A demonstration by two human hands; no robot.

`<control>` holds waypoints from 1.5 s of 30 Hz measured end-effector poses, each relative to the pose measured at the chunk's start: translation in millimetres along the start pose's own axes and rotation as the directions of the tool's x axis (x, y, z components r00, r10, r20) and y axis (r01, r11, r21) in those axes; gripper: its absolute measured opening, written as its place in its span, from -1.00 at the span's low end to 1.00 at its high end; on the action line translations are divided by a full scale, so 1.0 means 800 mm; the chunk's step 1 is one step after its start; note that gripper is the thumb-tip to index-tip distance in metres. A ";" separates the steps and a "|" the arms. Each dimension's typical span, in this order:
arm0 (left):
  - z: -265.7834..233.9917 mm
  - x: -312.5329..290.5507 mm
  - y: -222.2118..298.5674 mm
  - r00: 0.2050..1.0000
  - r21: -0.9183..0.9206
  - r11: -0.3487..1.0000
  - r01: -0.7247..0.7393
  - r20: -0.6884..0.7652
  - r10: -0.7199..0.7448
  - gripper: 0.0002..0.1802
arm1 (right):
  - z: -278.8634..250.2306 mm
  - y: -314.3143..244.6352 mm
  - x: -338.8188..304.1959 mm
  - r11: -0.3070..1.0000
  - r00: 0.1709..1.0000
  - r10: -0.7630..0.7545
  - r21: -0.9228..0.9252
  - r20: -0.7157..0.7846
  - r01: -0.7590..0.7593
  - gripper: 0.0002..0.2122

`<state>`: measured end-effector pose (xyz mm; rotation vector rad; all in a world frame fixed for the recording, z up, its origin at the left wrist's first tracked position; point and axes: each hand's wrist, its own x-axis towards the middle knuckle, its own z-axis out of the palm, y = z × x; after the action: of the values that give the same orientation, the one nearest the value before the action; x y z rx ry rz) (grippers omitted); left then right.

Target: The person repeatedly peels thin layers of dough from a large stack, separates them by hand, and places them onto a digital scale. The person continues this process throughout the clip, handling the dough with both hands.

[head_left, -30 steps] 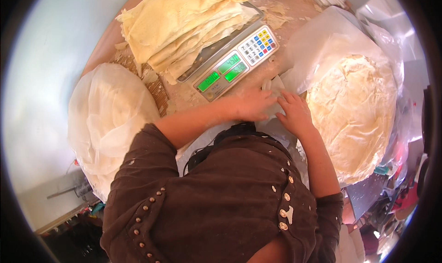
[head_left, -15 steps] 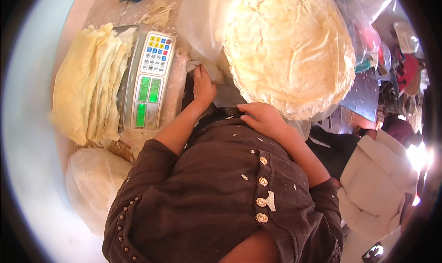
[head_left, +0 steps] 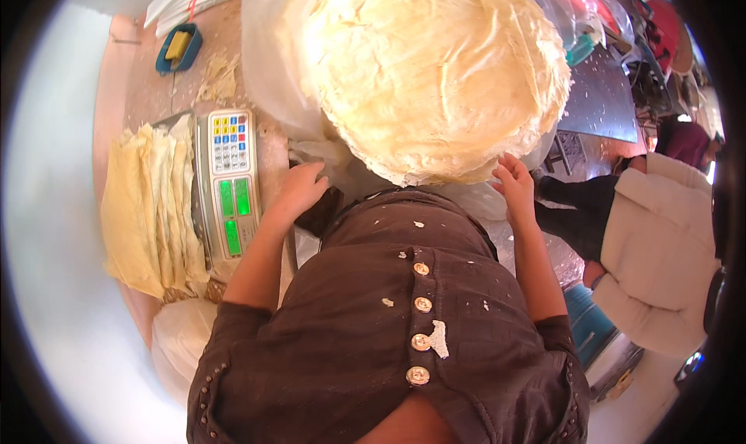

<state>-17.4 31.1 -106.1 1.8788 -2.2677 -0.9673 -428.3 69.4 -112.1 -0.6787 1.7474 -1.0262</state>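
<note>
A tall round pile of thin, pale yellow dough-like sheets [head_left: 443, 71] stands in front of me, with clear plastic [head_left: 272, 63] around its left side. My right hand [head_left: 515, 186] is raised at the pile's near right edge, fingers apart and slightly bent, holding nothing. My left hand [head_left: 300, 189] hovers left of the pile beside crumpled plastic [head_left: 322, 152], its thumb and fingers apart and nothing in it. On the left, a digital scale [head_left: 230, 160] with green displays bears a stack of folded pale sheets [head_left: 151, 211].
A blue dish [head_left: 179, 49] with a yellow sponge-like block sits at the far left, near dry scraps [head_left: 220, 77]. A whitish bag [head_left: 183, 331] lies below the scale. To the right are a dark tabletop [head_left: 598, 94] and a person in a beige top [head_left: 660, 234].
My right hand has moved from my waist to the pile's right edge. My left hand has come away from the plastic by the scale. The whole view has shifted.
</note>
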 end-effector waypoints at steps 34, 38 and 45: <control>-0.175 0.203 0.040 0.797 -0.933 0.011 -0.360 -0.313 -0.517 -0.77 | 0.015 -0.014 0.069 0.964 0.961 -0.012 0.259 0.277 -0.062 -0.69; -0.205 0.183 0.070 0.882 -0.904 0.004 -0.427 -0.417 -0.220 -0.60 | 0.027 -0.030 0.070 0.976 0.929 -0.192 -0.042 0.315 0.215 -0.70; -0.332 0.190 0.183 0.871 -0.835 0.275 -0.476 -0.491 0.016 -0.71 | 0.067 -0.134 0.128 0.722 0.750 -0.418 -0.313 0.513 0.617 -0.63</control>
<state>-76.9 -209.4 125.3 0.9464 -1.1222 -1.2774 -418.6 -83.6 -75.5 -1.6701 1.4409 -0.7329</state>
